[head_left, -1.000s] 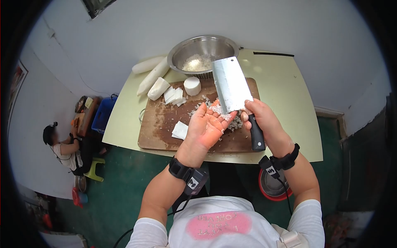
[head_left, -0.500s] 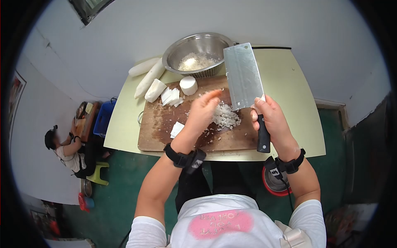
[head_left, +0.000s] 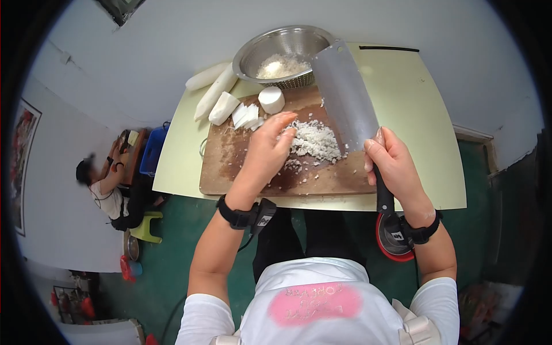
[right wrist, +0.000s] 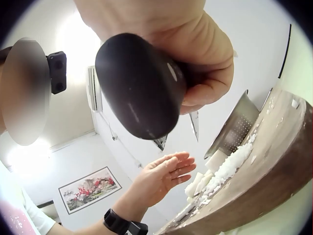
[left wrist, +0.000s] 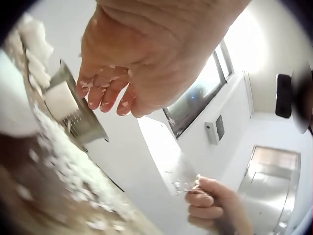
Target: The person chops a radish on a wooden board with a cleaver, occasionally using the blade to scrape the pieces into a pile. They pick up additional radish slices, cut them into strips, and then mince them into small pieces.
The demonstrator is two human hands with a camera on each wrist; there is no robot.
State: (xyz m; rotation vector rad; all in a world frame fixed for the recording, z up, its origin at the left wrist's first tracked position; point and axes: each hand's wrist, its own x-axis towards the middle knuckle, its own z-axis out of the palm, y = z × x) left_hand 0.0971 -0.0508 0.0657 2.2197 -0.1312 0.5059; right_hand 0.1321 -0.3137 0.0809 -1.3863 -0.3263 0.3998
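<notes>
My right hand (head_left: 393,161) grips the black handle (right wrist: 139,88) of a cleaver (head_left: 348,98), its broad blade raised over the right side of the wooden cutting board (head_left: 227,178). Over the board's middle hovers my left hand (head_left: 267,144), holding nothing, its fingers loosely bent. White bits cling to its fingers (left wrist: 115,90) in the left wrist view. Beside it lies a heap of chopped white radish (head_left: 315,141). Thin radish slices (head_left: 246,117) and a short round radish piece (head_left: 271,100) sit along the board's far left part.
Behind the board stands a perforated steel colander (head_left: 244,60) with shredded radish (head_left: 283,67) inside. Whole peeled radishes (head_left: 216,96) and a cut length (head_left: 223,108) lie at the left. A red-rimmed basin (head_left: 384,238) is on the floor. Another person (head_left: 109,192) sits at the far left.
The left hand, palm up against the blade with chopped bits on it, has turned over and drawn away leftward. The right hand has carried the cleaver to the right.
</notes>
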